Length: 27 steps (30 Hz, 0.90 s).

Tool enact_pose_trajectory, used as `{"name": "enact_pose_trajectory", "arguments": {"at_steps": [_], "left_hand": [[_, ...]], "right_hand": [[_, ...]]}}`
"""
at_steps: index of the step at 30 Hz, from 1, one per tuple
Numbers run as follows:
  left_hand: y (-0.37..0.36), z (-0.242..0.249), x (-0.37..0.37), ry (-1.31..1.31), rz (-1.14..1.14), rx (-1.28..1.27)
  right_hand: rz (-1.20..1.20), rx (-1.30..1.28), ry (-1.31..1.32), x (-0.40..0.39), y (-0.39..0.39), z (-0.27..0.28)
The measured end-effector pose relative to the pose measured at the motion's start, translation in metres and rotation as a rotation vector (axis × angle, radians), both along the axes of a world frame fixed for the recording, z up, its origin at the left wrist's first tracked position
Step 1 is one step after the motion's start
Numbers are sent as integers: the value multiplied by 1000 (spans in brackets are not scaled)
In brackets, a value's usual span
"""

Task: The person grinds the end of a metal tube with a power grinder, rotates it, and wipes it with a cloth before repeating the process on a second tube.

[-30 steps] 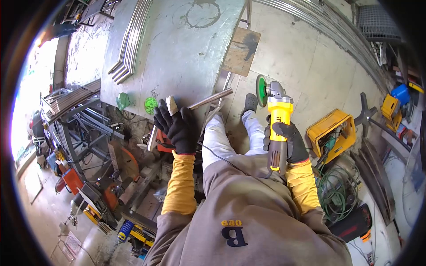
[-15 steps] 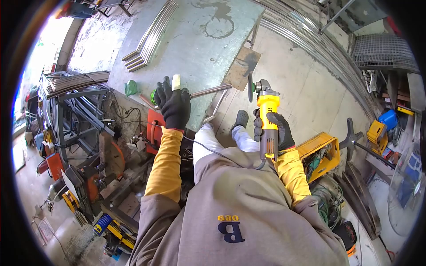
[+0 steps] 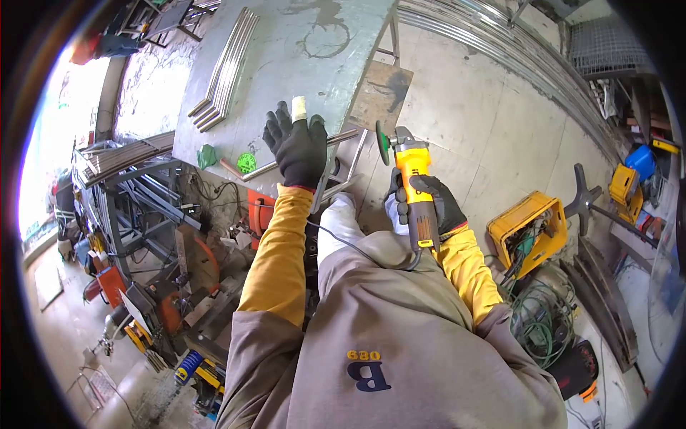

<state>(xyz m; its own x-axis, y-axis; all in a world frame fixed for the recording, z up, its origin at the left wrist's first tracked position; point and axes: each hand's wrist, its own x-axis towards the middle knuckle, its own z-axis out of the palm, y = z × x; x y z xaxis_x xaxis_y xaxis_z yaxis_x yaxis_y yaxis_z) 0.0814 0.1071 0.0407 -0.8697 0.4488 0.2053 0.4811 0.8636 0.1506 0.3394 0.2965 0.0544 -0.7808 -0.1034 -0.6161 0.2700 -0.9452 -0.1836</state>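
Note:
My right hand (image 3: 437,202), in a dark glove, is wrapped round the yellow body of an angle grinder (image 3: 415,164). The grinder's green disc (image 3: 383,144) faces left, near the end of a metal tube (image 3: 341,137). The tube lies slantwise at the near edge of the metal-topped table (image 3: 286,64). Over the tube, my left hand (image 3: 299,154) rests with its gloved fingers stretched out and spread, white tape round one finger. Just left of that hand is a bright green disc (image 3: 246,163). A thin cord (image 3: 343,242) runs across my lap to the grinder.
Several bent metal tubes (image 3: 225,71) lie together on the table's left side. A crumpled green piece (image 3: 206,156) sits at its near left corner. Right of me are a yellow crate (image 3: 529,232) and coiled green hose (image 3: 536,314). Metal stock and tools crowd the left floor.
The grinder has moved left and tilted, its disc closer to the tube. My left hand shifts slightly right and its fingers spread more. The bright green disc shows more fully.

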Motion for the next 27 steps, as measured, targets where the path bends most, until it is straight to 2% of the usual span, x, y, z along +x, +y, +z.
{"name": "enact_pose_trajectory", "arguments": {"at_steps": [11, 17, 19, 23, 27], "left_hand": [[-2, -1, 3, -8, -87, -100], [-9, 4, 10, 10, -147, -40], [-12, 3, 11, 38, -181, 3], [-13, -3, 10, 73, -176, 39], [-12, -4, 12, 102, -166, 46]], "right_hand": [[83, -44, -155, -11, 7, 9], [89, -114, -134, -13, 8, -12], [116, -30, -165, -17, 12, 11], [152, -14, -121, -14, 9, -9], [135, -8, -108, -20, 5, 3]]}}
